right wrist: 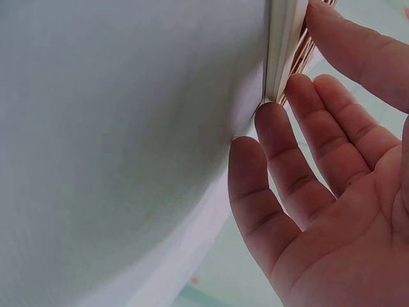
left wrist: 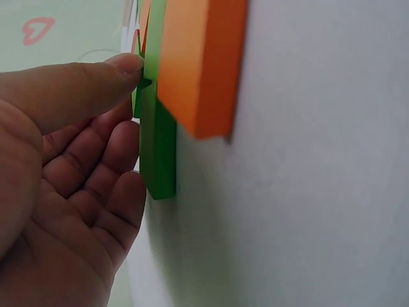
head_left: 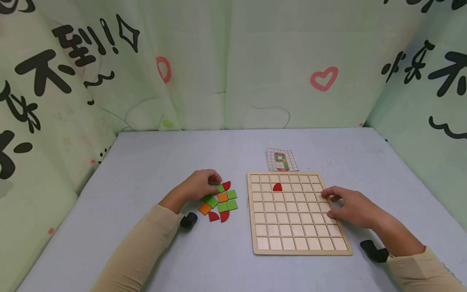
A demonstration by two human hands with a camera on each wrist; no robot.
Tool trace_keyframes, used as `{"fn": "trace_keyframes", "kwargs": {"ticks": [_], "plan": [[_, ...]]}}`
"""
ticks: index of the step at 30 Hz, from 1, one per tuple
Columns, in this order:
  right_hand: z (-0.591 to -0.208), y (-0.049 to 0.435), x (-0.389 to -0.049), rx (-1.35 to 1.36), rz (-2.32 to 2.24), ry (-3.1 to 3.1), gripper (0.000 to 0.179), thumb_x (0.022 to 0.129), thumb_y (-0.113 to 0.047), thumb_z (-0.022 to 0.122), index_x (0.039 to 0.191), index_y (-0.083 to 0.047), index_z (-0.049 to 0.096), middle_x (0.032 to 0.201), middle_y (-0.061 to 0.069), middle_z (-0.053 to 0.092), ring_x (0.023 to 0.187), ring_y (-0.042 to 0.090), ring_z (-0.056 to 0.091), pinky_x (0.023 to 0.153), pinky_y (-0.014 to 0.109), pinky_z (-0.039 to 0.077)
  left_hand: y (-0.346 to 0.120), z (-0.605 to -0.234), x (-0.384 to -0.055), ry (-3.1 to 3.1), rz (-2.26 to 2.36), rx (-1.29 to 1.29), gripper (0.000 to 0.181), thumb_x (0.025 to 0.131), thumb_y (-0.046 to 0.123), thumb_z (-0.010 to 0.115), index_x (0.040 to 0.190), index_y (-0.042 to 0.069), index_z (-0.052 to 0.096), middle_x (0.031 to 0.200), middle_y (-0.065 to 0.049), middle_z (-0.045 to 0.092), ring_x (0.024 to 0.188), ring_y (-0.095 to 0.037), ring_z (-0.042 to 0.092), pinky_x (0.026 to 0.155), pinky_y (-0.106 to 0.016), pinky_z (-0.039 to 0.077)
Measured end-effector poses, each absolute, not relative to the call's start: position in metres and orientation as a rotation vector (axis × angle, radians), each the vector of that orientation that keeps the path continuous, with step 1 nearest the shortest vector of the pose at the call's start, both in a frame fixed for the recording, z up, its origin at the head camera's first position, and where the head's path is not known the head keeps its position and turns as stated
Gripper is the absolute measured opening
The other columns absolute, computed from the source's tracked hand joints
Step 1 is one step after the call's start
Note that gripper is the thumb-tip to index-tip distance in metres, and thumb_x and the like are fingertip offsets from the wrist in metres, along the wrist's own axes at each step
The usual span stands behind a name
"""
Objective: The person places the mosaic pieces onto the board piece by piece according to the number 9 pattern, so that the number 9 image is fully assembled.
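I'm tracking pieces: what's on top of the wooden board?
A red quarter-round piece lies on the wooden board, second row from top, third cell from left. The right hand covers part of its right edge; what's beneath is hidden.

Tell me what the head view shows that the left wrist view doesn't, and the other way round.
Only the head view shows the right hand at the right edge of the board, the red piece lying on its grid, and the pattern on the card beyond it.

Only the left wrist view shows the left hand from its palm side, and the thick side of an orange tile up close.

Both share that hand, orange and green tiles, the table, and the curtain with a pink heart.
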State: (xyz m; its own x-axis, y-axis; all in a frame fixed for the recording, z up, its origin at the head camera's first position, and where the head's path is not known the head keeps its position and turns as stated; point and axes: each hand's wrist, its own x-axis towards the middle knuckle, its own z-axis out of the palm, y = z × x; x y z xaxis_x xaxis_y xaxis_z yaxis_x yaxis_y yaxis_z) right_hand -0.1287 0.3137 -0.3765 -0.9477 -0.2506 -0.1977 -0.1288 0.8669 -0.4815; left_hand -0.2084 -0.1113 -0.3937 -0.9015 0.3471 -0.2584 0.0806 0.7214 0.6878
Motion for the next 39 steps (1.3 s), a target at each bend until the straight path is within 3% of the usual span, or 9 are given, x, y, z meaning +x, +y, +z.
{"fn": "trace_keyframes", "kwargs": {"ticks": [39], "plan": [[-0.3763,0.3148,-0.1294,-0.297,-0.708,2.777,0.054,0.083,-0.019,0.080,0.129,-0.003,0.058,0.119,0.019,0.061,0.110,0.040,0.053,0.086,0.053,0.044,-0.1089,-0.3955,-0.2110,2.608,0.944,0.313,0.025,0.091,0.008,0.072,0.115,0.007,0.064,0.104,-0.004,0.063,0.099,-0.022,0.056,0.088,-0.030,0.053]]}}
